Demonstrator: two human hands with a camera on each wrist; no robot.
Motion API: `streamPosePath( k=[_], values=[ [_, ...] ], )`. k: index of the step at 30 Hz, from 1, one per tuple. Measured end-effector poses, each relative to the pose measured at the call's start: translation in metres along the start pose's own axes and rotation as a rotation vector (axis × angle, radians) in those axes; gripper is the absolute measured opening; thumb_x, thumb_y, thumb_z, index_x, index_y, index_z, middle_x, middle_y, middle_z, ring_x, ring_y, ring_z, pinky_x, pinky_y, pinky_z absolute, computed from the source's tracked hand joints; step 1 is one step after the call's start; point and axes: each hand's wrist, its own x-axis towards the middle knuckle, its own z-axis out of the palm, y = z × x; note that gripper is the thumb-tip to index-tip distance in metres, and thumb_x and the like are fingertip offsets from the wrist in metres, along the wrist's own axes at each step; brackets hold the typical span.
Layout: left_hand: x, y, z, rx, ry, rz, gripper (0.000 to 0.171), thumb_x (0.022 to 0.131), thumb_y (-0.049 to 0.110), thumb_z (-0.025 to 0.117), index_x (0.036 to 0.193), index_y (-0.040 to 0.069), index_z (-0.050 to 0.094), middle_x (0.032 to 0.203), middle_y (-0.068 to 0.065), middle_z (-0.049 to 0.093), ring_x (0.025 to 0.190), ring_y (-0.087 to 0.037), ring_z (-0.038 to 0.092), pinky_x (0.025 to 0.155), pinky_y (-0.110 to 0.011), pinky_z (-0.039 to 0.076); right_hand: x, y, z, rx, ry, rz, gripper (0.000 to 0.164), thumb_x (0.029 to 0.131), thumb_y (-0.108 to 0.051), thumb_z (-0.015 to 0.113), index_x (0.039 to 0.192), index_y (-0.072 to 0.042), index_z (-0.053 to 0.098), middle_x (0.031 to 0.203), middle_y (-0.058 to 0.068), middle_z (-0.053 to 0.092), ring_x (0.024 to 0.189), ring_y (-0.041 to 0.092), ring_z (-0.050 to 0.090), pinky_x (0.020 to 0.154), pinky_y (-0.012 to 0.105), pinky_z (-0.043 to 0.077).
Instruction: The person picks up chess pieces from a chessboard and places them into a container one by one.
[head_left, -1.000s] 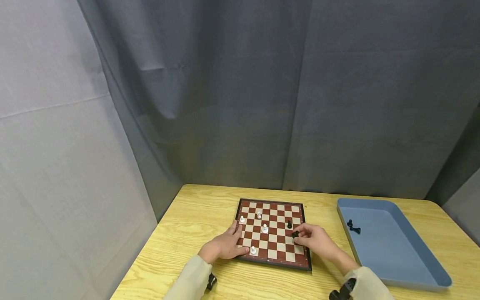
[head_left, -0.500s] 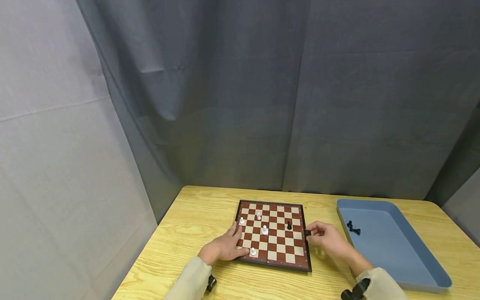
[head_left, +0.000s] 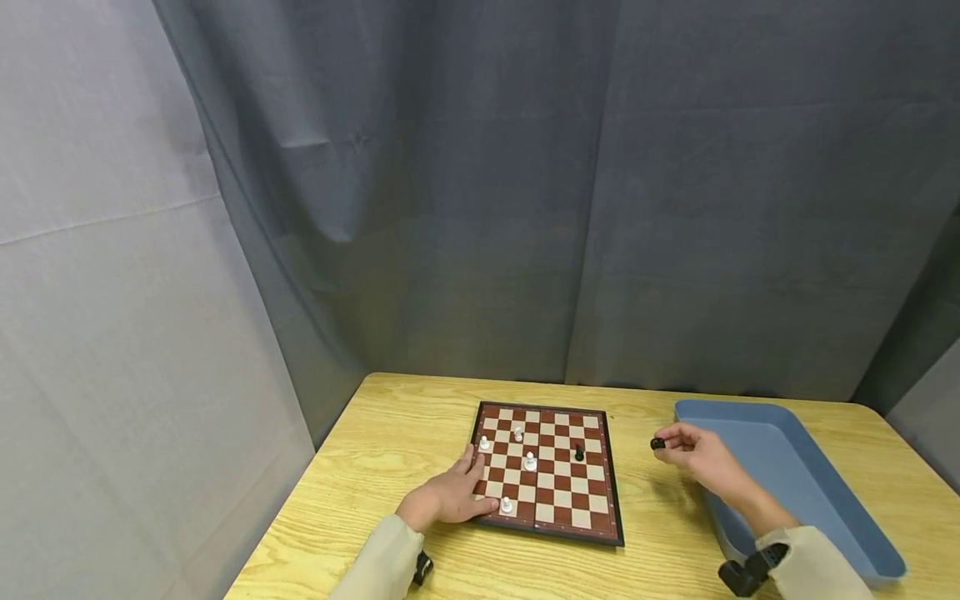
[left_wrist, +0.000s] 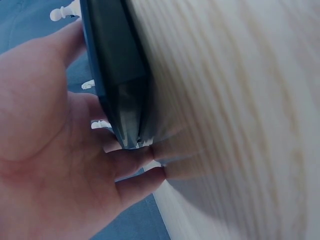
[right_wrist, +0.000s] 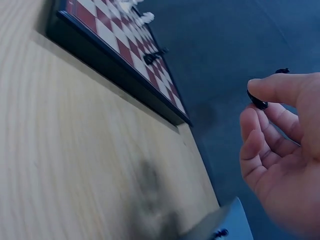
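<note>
My right hand [head_left: 701,457] pinches a black chess piece [head_left: 657,443] between thumb and fingers, above the table between the chessboard [head_left: 557,482] and the blue tray. In the right wrist view its dark base [right_wrist: 258,102] shows under the thumb; the fingers hide most of it, so its kind is unclear. My left hand [head_left: 447,493] rests against the board's near left corner, thumb along the front edge and fingers extended at the left side. A black chess piece [head_left: 580,453] stands on the board's right half. Several white chess pieces, one of them a white pawn [head_left: 507,505], stand on the left half.
The blue tray [head_left: 847,500] lies at the right, partly behind my right forearm. A black piece [right_wrist: 220,233] shows inside it in the right wrist view. Wooden table [head_left: 390,417] surrounds the board, and a grey curtain [head_left: 480,208] hangs behind.
My right hand has carried the black chess piece off the board's right side, rightward towards the tray. It now covers the black pieces there in the head view. My left hand has stayed put.
</note>
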Motion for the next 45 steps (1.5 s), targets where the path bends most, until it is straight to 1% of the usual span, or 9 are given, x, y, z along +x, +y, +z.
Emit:
streamPosePath(
  k=[3, 6, 10, 17, 24, 30, 34, 40, 45],
  values=[
    [0.000, 0.000, 0.000, 0.003, 0.003, -0.002, 0.085, 0.092, 0.061, 0.043, 0.152, 0.007, 0.016, 0.158, -0.014, 0.000, 0.141, -0.026, 0.017, 0.102, -0.039, 0.037, -0.001, 0.003, -0.011, -0.020, 0.020, -0.012, 0.035, 0.090, -0.022, 0.067, 0.113, 0.003, 0.058, 0.094, 0.011, 0.057, 0.077, 0.024, 0.054, 0.060, 0.034, 0.045],
    [-0.001, 0.001, 0.000, 0.005, 0.010, 0.003, 0.085, 0.093, 0.060, 0.044, 0.152, 0.006, 0.016, 0.158, -0.014, 0.001, 0.141, -0.027, 0.018, 0.101, -0.039, 0.038, -0.002, 0.006, -0.023, -0.045, 0.041, -0.014, 0.036, 0.092, -0.024, 0.065, 0.115, 0.002, 0.057, 0.094, 0.011, 0.057, 0.076, 0.021, 0.054, 0.062, 0.033, 0.046],
    [-0.001, 0.001, 0.000, 0.006, 0.015, 0.006, 0.085, 0.093, 0.059, 0.045, 0.152, 0.006, 0.017, 0.157, -0.015, 0.002, 0.141, -0.027, 0.018, 0.102, -0.040, 0.037, -0.002, 0.011, -0.037, -0.075, 0.051, 0.017, 0.042, 0.093, -0.031, 0.062, 0.119, 0.002, 0.054, 0.099, 0.012, 0.058, 0.081, 0.020, 0.056, 0.066, 0.035, 0.047],
    [0.000, 0.000, 0.001, 0.012, 0.012, 0.003, 0.085, 0.093, 0.060, 0.044, 0.152, 0.006, 0.017, 0.157, -0.014, 0.002, 0.141, -0.027, 0.018, 0.102, -0.040, 0.037, -0.003, 0.019, -0.059, -0.133, 0.066, 0.053, 0.050, 0.094, -0.037, 0.059, 0.122, 0.004, 0.051, 0.108, 0.014, 0.061, 0.088, 0.017, 0.059, 0.070, 0.031, 0.048],
    [-0.001, 0.000, 0.000, 0.017, 0.010, 0.006, 0.085, 0.093, 0.060, 0.043, 0.152, 0.006, 0.017, 0.157, -0.015, 0.001, 0.141, -0.027, 0.017, 0.102, -0.040, 0.037, -0.008, 0.025, -0.074, -0.153, 0.083, 0.122, 0.062, 0.094, -0.041, 0.057, 0.126, 0.011, 0.046, 0.108, 0.018, 0.061, 0.086, 0.011, 0.058, 0.079, 0.044, 0.049],
    [-0.001, 0.001, -0.001, 0.011, 0.004, 0.005, 0.085, 0.093, 0.061, 0.043, 0.152, 0.006, 0.016, 0.157, -0.014, 0.001, 0.141, -0.027, 0.018, 0.102, -0.040, 0.037, -0.009, 0.036, -0.081, -0.153, 0.083, 0.145, 0.065, 0.096, -0.039, 0.055, 0.129, 0.016, 0.042, 0.112, 0.026, 0.057, 0.090, 0.020, 0.059, 0.080, 0.046, 0.049],
    [-0.002, 0.001, 0.000, 0.006, 0.003, 0.007, 0.085, 0.092, 0.061, 0.044, 0.152, 0.006, 0.017, 0.157, -0.015, 0.002, 0.141, -0.027, 0.018, 0.102, -0.040, 0.037, -0.007, 0.044, -0.087, -0.168, 0.097, 0.185, 0.062, 0.096, -0.037, 0.055, 0.129, 0.015, 0.044, 0.111, 0.025, 0.059, 0.091, 0.025, 0.060, 0.078, 0.045, 0.050],
    [-0.001, 0.000, 0.001, 0.014, 0.008, 0.009, 0.085, 0.092, 0.061, 0.043, 0.152, 0.007, 0.017, 0.157, -0.015, 0.002, 0.141, -0.027, 0.018, 0.102, -0.040, 0.036, -0.007, 0.051, -0.096, -0.200, 0.129, 0.185, 0.057, 0.095, -0.033, 0.057, 0.125, 0.014, 0.048, 0.106, 0.024, 0.062, 0.088, 0.027, 0.060, 0.072, 0.039, 0.051],
    [0.000, -0.001, 0.001, 0.016, 0.010, 0.011, 0.085, 0.092, 0.061, 0.043, 0.152, 0.007, 0.017, 0.157, -0.015, 0.002, 0.141, -0.027, 0.018, 0.102, -0.040, 0.037, -0.008, 0.051, -0.100, -0.201, 0.157, 0.209, 0.054, 0.095, -0.030, 0.056, 0.125, 0.014, 0.047, 0.110, 0.028, 0.060, 0.091, 0.031, 0.060, 0.073, 0.042, 0.051]
  ],
)
